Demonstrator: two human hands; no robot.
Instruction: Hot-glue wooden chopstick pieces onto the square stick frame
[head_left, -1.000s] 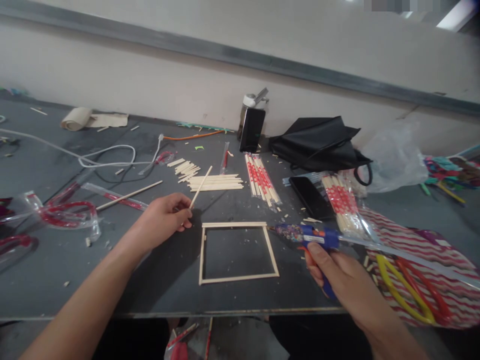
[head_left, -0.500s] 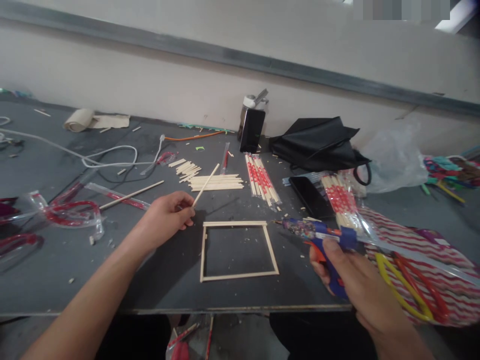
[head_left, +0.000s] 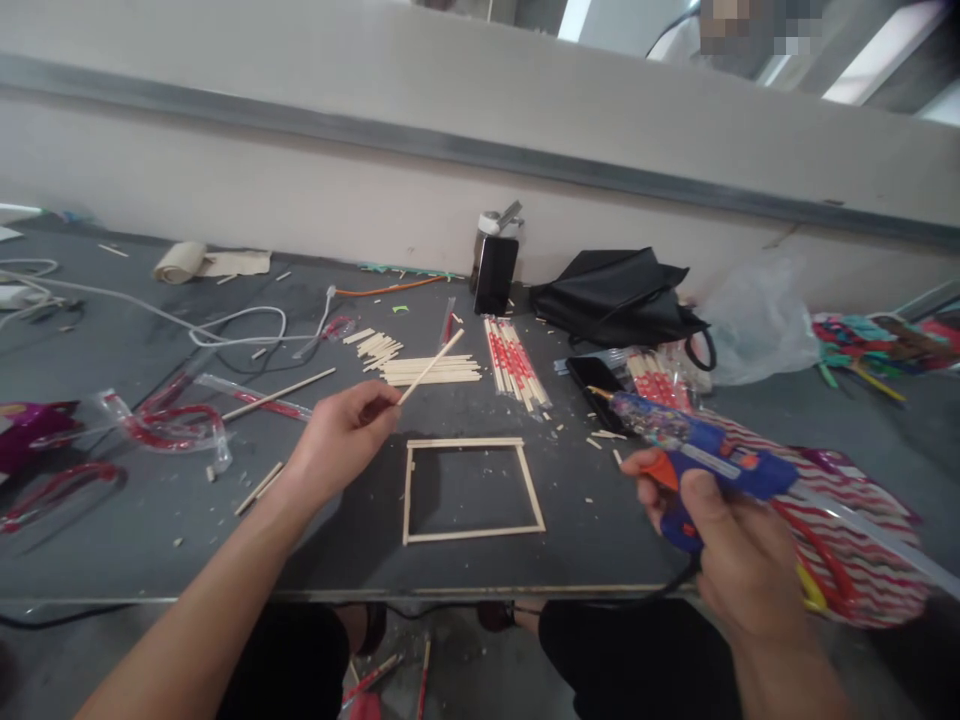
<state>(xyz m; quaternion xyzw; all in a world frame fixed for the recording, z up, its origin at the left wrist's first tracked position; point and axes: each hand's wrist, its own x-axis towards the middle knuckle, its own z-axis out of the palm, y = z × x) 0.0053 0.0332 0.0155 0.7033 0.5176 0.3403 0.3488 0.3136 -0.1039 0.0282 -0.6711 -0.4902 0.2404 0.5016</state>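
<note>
My left hand [head_left: 351, 430] pinches one end of a thin wooden stick [head_left: 432, 366], which slants up to the right over the table. Wrapped around a blue glue gun [head_left: 697, 450] with an orange trigger is my right hand [head_left: 731, 540]; the nozzle points up and left, above a black phone. Between the hands a rectangular frame of sticks [head_left: 474, 534] lies flat, with a doubled stick along its far side. Behind it are a row of loose sticks [head_left: 457, 378] and a pile of short cut pieces [head_left: 377, 348].
Packs of red-and-white wrapped sticks [head_left: 514, 360], a black pouch [head_left: 615, 295], and a phone leaning on a bottle [head_left: 496, 272] stand or lie behind. A white cable [head_left: 240, 340] and red plastic wrappers [head_left: 161, 425] lie left. A striped cloth [head_left: 877, 530] is at right.
My right hand has moved the glue gun right, away from the frame's far right corner. My left hand still holds the stick, a little nearer the frame. The view has shifted slightly.
</note>
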